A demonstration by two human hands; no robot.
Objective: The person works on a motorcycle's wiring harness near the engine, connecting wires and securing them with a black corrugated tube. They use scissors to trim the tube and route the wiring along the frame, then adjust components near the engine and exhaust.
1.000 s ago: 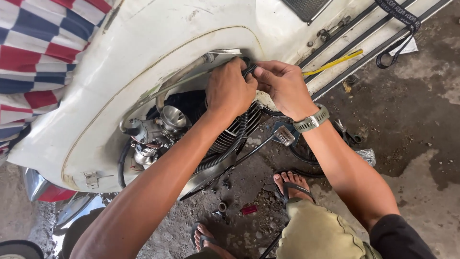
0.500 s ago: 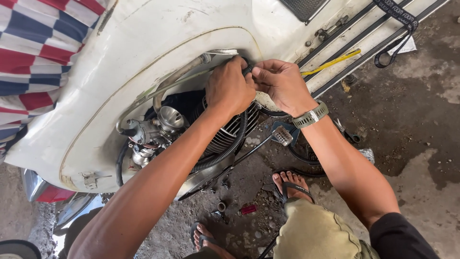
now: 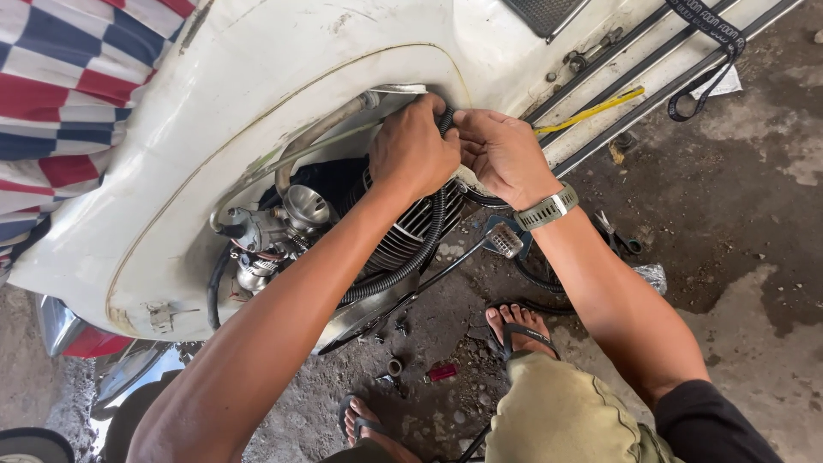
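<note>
Right now both your hands meet at the upper middle of the frame, inside the open side of the white scooter body (image 3: 257, 77). Your left hand (image 3: 413, 153) is closed around the top end of the black ribbed hose (image 3: 417, 250), and your right hand (image 3: 501, 154) pinches that same end from the other side, fingertips nearly touching the left, so the hose is steadied from both sides where it meets the edge of the opening. From there the hose curves down across the finned engine cylinder (image 3: 410, 227) toward the lower middle. To the left sits the shiny carburettor (image 3: 283, 225), untouched. Your wristwatch (image 3: 547, 208) is on the right wrist. Small loose parts (image 3: 441, 372) lie on the dirty ground between your sandalled feet (image 3: 519, 327), near at hand.
</note>
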